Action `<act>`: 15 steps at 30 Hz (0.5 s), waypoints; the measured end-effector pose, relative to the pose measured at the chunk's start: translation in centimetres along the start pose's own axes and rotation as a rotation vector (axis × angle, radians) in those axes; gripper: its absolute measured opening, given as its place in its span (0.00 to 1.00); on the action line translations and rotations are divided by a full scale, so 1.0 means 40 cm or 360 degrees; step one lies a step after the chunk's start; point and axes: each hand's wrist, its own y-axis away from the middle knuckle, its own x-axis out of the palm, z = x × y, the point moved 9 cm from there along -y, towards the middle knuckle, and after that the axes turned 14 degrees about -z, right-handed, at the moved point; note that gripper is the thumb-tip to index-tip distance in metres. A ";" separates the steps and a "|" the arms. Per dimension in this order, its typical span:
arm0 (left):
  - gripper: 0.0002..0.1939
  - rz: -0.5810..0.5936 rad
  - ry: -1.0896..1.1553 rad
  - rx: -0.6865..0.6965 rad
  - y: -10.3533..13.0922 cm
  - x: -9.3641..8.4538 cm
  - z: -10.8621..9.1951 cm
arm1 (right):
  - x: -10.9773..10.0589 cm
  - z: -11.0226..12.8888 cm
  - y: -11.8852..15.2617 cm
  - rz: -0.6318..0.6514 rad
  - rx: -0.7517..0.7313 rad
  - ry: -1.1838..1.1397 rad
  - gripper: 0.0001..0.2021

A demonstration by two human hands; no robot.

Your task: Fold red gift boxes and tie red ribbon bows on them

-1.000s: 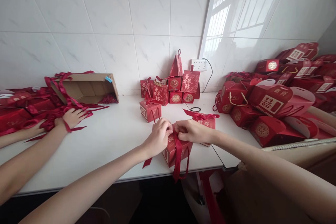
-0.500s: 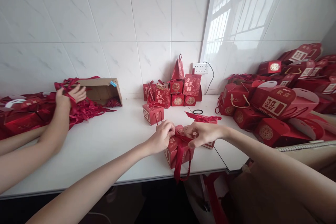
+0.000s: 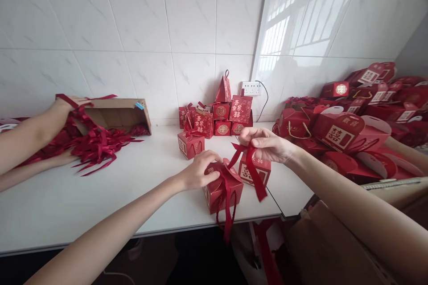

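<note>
A small red gift box (image 3: pixel 222 198) stands near the table's front edge, with twisted cord handles and a red ribbon (image 3: pixel 228 207) hanging down its front. My left hand (image 3: pixel 204 170) is closed at the box's upper left, thumb and fingers on its top; what it grips there is hard to make out. Up and to the right, my right hand (image 3: pixel 262 142) pinches the other part of the ribbon (image 3: pixel 256 173), whose end dangles in front of a second red box (image 3: pixel 264 170).
Another person's hands (image 3: pixel 72 101) lift ribbon over a ribbon heap (image 3: pixel 96 144) beside an open cardboard box (image 3: pixel 123 116). Small boxes (image 3: pixel 222 111) are stacked by the wall near a power strip (image 3: pixel 250 88). Many red boxes (image 3: pixel 354 131) pile up at right; an arm reaches in there.
My right hand has risen away from the box, drawing ribbon up with it. My left hand stays at the box's top left. The other person's hands have separated at the ribbon heap.
</note>
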 end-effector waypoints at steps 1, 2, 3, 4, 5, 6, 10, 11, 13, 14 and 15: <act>0.13 0.0024 -0.0048 0.0021 0.002 0.000 -0.010 | -0.006 0.006 -0.001 -0.0040 -0.0028 -0.0026 0.15; 0.14 0.0047 -0.0101 0.0041 0.004 0.000 -0.021 | -0.013 0.009 -0.002 -0.0079 -0.0050 -0.0051 0.16; 0.15 0.0068 -0.0153 0.0060 0.006 0.001 -0.031 | -0.020 0.011 -0.003 -0.0113 -0.0066 -0.0069 0.18; 0.15 0.0090 -0.0196 0.0079 0.009 0.004 -0.042 | -0.026 0.011 -0.005 -0.0142 -0.0076 -0.0076 0.20; 0.14 0.0103 -0.0236 0.0096 0.011 0.006 -0.051 | -0.032 0.011 -0.006 -0.0169 -0.0084 -0.0071 0.21; 0.14 0.0105 -0.0285 0.0115 0.014 0.009 -0.060 | -0.038 0.011 -0.008 -0.0197 -0.0093 -0.0055 0.21; 0.09 -0.0074 -0.0620 0.0190 0.020 0.003 -0.077 | -0.049 0.012 -0.014 -0.0259 -0.0115 0.0102 0.17; 0.05 -0.0141 -0.0683 0.0204 0.021 -0.003 -0.080 | -0.048 0.014 -0.014 -0.0261 -0.0119 0.0140 0.16; 0.05 -0.0243 -0.0632 0.0198 0.021 -0.015 -0.084 | -0.049 0.025 -0.012 -0.0287 -0.0143 0.0180 0.13; 0.06 -0.0284 -0.0513 0.0152 0.019 -0.025 -0.081 | -0.052 0.035 -0.009 -0.0322 -0.0172 0.0186 0.13; 0.06 -0.0329 -0.0354 0.0073 0.016 -0.039 -0.075 | -0.057 0.047 -0.006 -0.0368 -0.0211 0.0189 0.13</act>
